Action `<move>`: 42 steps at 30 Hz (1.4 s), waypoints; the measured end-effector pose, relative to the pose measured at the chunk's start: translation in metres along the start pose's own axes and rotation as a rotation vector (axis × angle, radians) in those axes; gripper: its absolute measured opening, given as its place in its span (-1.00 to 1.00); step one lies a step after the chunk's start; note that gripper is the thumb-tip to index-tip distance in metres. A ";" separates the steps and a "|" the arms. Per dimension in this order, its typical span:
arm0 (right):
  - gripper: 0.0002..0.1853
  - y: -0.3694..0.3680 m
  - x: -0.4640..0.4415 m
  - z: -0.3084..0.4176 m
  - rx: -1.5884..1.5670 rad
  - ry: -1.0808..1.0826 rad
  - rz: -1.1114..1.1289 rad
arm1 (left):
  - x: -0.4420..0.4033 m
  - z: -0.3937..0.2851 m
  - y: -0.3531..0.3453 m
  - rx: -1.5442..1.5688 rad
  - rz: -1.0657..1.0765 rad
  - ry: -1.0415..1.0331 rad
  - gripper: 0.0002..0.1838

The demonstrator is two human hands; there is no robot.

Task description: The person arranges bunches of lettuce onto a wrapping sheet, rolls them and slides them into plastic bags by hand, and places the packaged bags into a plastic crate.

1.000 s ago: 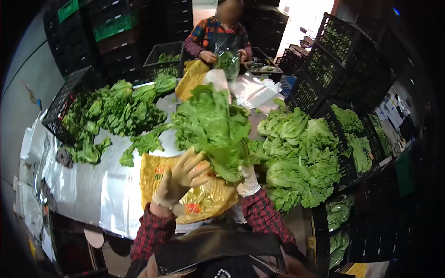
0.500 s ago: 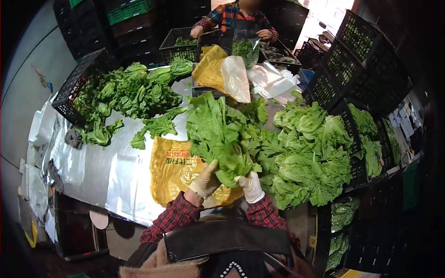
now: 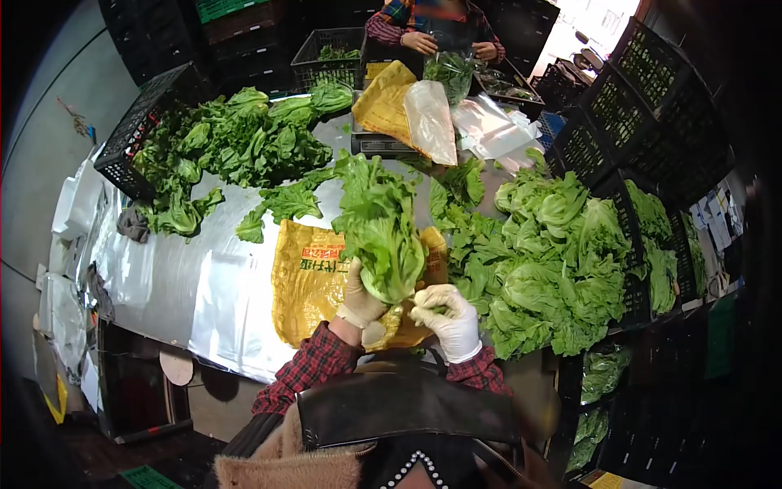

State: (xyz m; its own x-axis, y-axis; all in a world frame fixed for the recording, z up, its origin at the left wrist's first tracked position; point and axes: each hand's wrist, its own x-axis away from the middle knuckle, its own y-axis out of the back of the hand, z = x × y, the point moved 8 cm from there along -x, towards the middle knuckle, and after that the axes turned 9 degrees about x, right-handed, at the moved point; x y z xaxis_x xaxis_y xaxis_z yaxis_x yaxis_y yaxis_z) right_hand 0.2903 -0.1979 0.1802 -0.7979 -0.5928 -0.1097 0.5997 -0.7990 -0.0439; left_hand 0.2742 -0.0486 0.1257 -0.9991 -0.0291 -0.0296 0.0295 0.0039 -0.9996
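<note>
1. Toward ten o'clock from the held lettuce, loose dark greens (image 3: 252,143) lie on the surface (image 3: 167,281) beside a tilted black crate (image 3: 147,134); none of them look bagged.
2. Toward seven o'clock, a yellow bag (image 3: 305,281) lies flat, partly under the hands.
3. The left hand (image 3: 361,300) has its gloved fingers wrapped around the lower part of a head of lettuce (image 3: 379,232), whose leaves point toward twelve o'clock. This head is unbagged.
4. The right hand (image 3: 450,324) has its fingers bent close by the stem end; whether they pinch anything, I cannot tell.
5. Toward one o'clock, another person's hands (image 3: 419,42) hold a clear bag (image 3: 450,75) with greens already inside.
6. Toward three o'clock, a big lettuce pile (image 3: 562,261) is loose, so much remains unwrapped.
7. Toward four o'clock, below surface level, wrapped greens (image 3: 601,375) look finished.
</note>
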 end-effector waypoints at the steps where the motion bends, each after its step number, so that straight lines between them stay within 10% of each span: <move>1: -0.68 -0.007 0.003 -0.011 -0.139 -0.131 0.124 | -0.002 -0.002 -0.003 0.022 0.007 0.000 -0.08; 6: -0.70 0.009 0.009 0.016 0.435 0.258 0.191 | 0.015 -0.043 0.002 -0.049 -0.034 -0.087 -0.11; 12: -0.22 0.111 0.005 0.005 1.526 -0.098 -0.212 | 0.115 -0.133 0.052 -0.675 -0.434 -0.281 -0.31; 16: -0.06 0.131 0.014 -0.067 1.395 -0.333 0.087 | 0.142 -0.120 0.100 -1.167 -0.699 -0.037 0.01; 18: -0.06 0.136 0.006 -0.063 1.389 -0.358 0.065 | 0.159 -0.133 0.156 -2.148 -0.933 -0.111 0.26; 21: -0.06 0.152 -0.024 -0.046 1.435 -0.333 0.032 | 0.175 -0.128 0.194 -1.598 -1.137 -0.132 0.38; 26: 0.04 0.283 -0.088 0.027 1.871 -0.385 -0.555 | 0.195 -0.125 0.159 -1.742 -1.076 -0.340 0.31; 31: 0.21 0.407 -0.132 0.085 1.543 -0.714 -0.937 | 0.197 -0.124 0.106 -1.632 -1.065 -0.536 0.11; 36: 0.19 0.442 -0.145 0.049 1.512 -0.866 -0.768 | 0.196 -0.116 0.094 -1.573 -0.864 -0.765 0.03; 42: 0.20 0.497 -0.129 -0.011 1.490 -0.494 -0.727 | 0.174 -0.091 0.095 -1.609 -0.882 -0.634 -0.02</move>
State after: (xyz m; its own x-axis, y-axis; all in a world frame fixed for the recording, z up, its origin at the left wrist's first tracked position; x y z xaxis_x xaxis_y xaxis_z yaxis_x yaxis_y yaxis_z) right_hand 0.6918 -0.5170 0.1618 -0.9705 0.1571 -0.1828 -0.2032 -0.1254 0.9711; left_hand 0.1003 0.0374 0.0257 -0.5508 -0.8339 0.0347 -0.8146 0.5462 0.1951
